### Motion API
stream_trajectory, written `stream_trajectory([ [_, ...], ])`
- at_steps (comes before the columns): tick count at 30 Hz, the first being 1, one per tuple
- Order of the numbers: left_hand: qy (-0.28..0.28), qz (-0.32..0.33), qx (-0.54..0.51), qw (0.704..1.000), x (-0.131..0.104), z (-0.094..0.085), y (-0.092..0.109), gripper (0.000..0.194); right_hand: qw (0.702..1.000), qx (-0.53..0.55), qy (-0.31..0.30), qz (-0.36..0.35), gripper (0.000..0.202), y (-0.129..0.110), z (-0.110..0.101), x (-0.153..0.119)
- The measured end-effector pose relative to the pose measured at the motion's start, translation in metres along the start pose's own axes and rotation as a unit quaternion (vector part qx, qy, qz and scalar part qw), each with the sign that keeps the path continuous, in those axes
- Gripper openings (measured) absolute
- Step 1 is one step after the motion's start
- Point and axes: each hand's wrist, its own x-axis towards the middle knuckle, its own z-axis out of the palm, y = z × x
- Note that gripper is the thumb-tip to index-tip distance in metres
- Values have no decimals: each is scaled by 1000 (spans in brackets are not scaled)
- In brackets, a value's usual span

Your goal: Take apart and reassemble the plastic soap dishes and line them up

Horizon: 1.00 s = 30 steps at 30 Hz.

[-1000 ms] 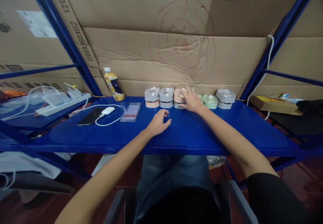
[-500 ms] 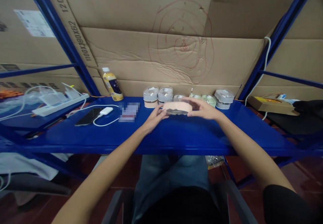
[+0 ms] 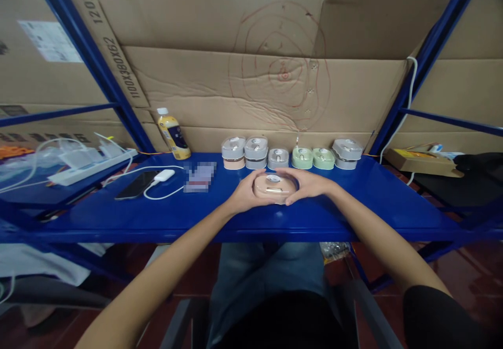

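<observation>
A peach-coloured lidded container (image 3: 274, 186) with rounded corners, a glossy top and a small round sticker is between my two hands, at the middle of the blue shelf. My left hand (image 3: 248, 193) curls around its left side. From the other side, my right hand (image 3: 305, 184) wraps its right end, fingers on the rim. The container is level, top up; its underside is hidden. Just behind stand a small grey container (image 3: 278, 159) and two green containers (image 3: 302, 158), (image 3: 324, 159).
Stacked containers (image 3: 256, 153) stand left of the grey one, and another stack (image 3: 348, 154) at the right. Further left are a yellow drink bottle (image 3: 174, 135), a black phone (image 3: 137, 185), a white charger with cable (image 3: 164, 175) and a power strip (image 3: 92, 166). Cardboard (image 3: 188, 87) walls the back.
The peach container has come down and nearer to me, turning from showing its side to showing its top. Both hands moved with it and still hold its two ends.
</observation>
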Motion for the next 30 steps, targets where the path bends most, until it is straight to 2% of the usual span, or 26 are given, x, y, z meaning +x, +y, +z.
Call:
stream_trajectory([
  [4,-32,12,7,999,-1,2,-4,116,992,-110,62,-18,100,-15,22,12],
  [6,-36,14,12,999,-1,1,-5,121,990,-99,94,-30,91,-14,22,11],
  [8,-31,21,34,999,-1,0,-5,118,987,-59,144,-29,81,-5,13,6],
  [10,-35,43,63,996,-2,-1,-3,95,978,-22,206,5,71,10,-2,-2],
  [13,-66,87,82,991,-3,-2,-1,48,953,-1,287,99,60,34,-21,-12],
  [14,-74,95,84,989,-4,-2,0,38,944,5,305,123,57,41,-25,-14],
  [16,-73,91,89,989,-4,-3,0,33,936,16,320,147,54,49,-27,-15],
  [19,-27,62,102,992,-1,-5,0,34,939,14,314,142,54,50,-25,-14],
  [23,137,34,116,983,3,-11,-4,36,941,13,310,134,54,41,-24,-14],
  [25,190,24,117,975,4,-13,-6,38,940,18,311,141,54,39,-26,-16],
  [26,187,23,118,975,3,-13,-6,39,939,19,311,144,55,39,-27,-17],
  [27,161,27,120,979,2,-13,-5,38,939,18,311,146,56,39,-28,-17],
  [30,21,56,128,990,-3,-9,0,36,939,8,309,149,58,41,-29,-18],
])
